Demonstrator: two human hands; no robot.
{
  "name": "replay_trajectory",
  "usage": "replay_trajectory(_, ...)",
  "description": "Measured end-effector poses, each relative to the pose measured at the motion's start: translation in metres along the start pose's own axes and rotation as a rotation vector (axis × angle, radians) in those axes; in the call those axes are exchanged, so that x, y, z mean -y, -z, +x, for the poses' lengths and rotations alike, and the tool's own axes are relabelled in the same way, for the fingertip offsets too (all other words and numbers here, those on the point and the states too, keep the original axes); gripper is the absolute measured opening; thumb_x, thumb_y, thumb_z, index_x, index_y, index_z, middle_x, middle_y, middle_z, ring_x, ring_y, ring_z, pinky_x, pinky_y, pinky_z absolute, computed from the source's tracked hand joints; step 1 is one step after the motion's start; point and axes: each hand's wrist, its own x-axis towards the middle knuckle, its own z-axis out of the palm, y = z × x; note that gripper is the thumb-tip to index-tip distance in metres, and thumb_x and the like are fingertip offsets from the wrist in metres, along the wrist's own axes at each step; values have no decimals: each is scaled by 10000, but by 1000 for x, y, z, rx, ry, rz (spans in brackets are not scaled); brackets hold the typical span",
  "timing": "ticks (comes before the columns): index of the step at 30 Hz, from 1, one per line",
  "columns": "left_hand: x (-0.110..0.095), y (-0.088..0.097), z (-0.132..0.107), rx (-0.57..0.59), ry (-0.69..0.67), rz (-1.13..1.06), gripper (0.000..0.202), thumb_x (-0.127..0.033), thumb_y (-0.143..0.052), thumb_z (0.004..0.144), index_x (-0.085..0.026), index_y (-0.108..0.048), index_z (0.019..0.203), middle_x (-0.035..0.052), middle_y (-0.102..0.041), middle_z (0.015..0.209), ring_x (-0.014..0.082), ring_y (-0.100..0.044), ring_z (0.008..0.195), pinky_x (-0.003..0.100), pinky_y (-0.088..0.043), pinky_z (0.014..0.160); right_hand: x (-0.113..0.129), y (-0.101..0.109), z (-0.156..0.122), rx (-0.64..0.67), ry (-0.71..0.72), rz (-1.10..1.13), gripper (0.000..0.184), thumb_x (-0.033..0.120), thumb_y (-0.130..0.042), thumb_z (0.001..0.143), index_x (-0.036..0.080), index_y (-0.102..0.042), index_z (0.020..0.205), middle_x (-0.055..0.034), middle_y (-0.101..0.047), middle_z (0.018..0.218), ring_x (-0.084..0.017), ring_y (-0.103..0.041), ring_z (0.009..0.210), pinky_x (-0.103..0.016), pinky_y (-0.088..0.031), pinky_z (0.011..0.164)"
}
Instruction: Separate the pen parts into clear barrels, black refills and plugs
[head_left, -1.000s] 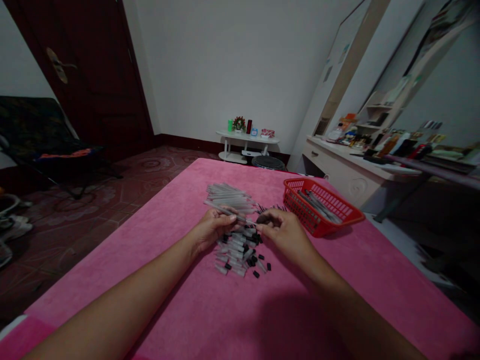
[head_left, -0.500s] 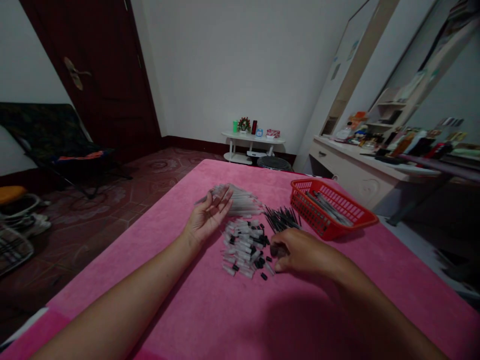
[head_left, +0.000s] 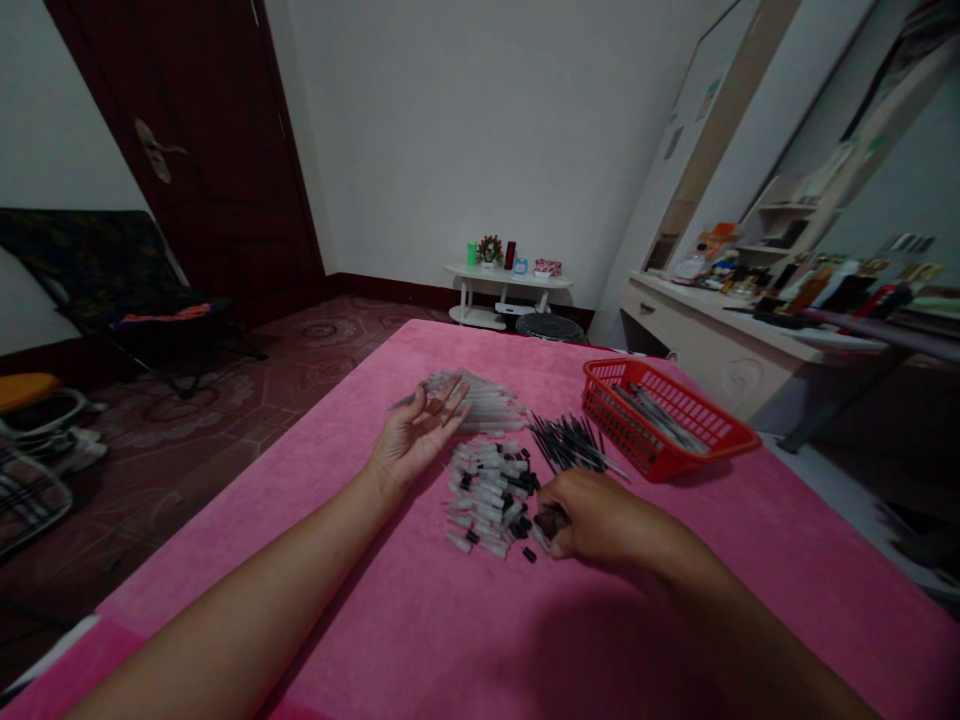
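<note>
My left hand (head_left: pixel 416 435) lies palm up on the pink table (head_left: pixel 420 620), fingers spread, with a clear pen barrel resting across the fingers beside a pile of clear barrels (head_left: pixel 487 405). My right hand (head_left: pixel 592 515) is curled down over small black caps (head_left: pixel 529 530) at the right edge of a heap of short clear-and-black pen parts (head_left: pixel 487 490). What its fingertips pinch is hidden. A bundle of thin black refills (head_left: pixel 570 445) lies just beyond it.
A red plastic basket (head_left: pixel 739 440) with several assembled pens stands at the right of the table. Beyond are a white dresser (head_left: pixel 712 340), a small white shelf (head_left: pixel 510 280), a dark door (head_left: pixel 195 150) and a folding chair (head_left: pixel 97 280) on the left.
My hands, together over the heap a second ago, have parted. The left hand opened palm up by the barrels. The right hand dropped to the black caps and curled.
</note>
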Motion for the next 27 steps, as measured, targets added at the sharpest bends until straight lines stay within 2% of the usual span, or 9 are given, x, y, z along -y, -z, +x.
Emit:
replay_trajectory(5,0,1,0,0,-5,-10,35,-226,-680,766,-191,-677,767,72,-580,1263,267,-452,1262,451,-416,1012,0,-2,-1,-3,21,-140,170,200,-719,538,199,-697,706,-38,-685,707,-178,-581,651,-241,-249,511)
replay_trajectory(8,1,2,0,31,12,-32,25,-215,-692,753,-199,-686,770,70,-567,1280,272,-444,1267,460,-406,1018,-1,-2,-5,-4,31,-175,143,140,-646,573,189,-690,700,-62,-689,716,-188,-589,663,-250,-243,513)
replay_trajectory(11,1,2,0,24,12,-26,36,-224,-691,753,-209,-688,786,65,-569,1278,271,-453,1260,460,-410,1014,-6,0,-6,-41,76,-98,214,61,-573,574,188,-688,703,-46,-682,698,-166,-581,654,-243,-268,526)
replay_trajectory(14,2,2,-1,8,11,-14,24,-221,-677,764,-198,-677,766,60,-586,1254,260,-468,1248,447,-419,1009,-11,4,0,-130,147,218,236,68,-564,605,187,-697,760,-10,-657,669,-135,-557,622,-224,-323,543)
replay_trajectory(17,5,1,-3,8,44,17,34,-201,-658,777,-181,-663,750,59,-604,1231,234,-511,1205,410,-441,993,-10,7,10,-357,149,773,181,204,-618,677,168,-681,843,-9,-649,711,-126,-560,611,-221,-401,556)
replay_trajectory(19,8,1,-3,-17,56,75,16,-187,-656,774,-175,-666,777,61,-642,1166,203,-585,1103,380,-466,967,-6,5,15,-489,112,1114,234,295,-660,681,160,-656,871,-19,-648,731,-120,-569,587,-226,-441,545)
replay_trajectory(21,12,-1,-4,-61,52,150,54,-166,-672,750,-166,-674,804,57,-698,1009,168,-650,942,349,-497,927,-2,2,19,-519,72,1343,271,325,-706,650,159,-638,852,-16,-640,702,-110,-570,549,-223,-464,523)
replay_trajectory(24,20,-4,-6,-74,53,281,143,-131,-716,690,-150,-677,826,32,-712,804,137,-670,755,303,-538,836,3,-6,22,-465,32,1498,301,292,-769,583,154,-619,805,-13,-648,691,-108,-596,565,-216,-492,539)
replay_trajectory(27,27,-8,-8,-10,66,416,216,-140,-764,636,-136,-672,830,29,-708,763,138,-670,690,271,-550,745,4,-14,25,-456,17,1460,323,291,-782,574,150,-609,808,-11,-656,694,-110,-602,562,-211,-483,515)
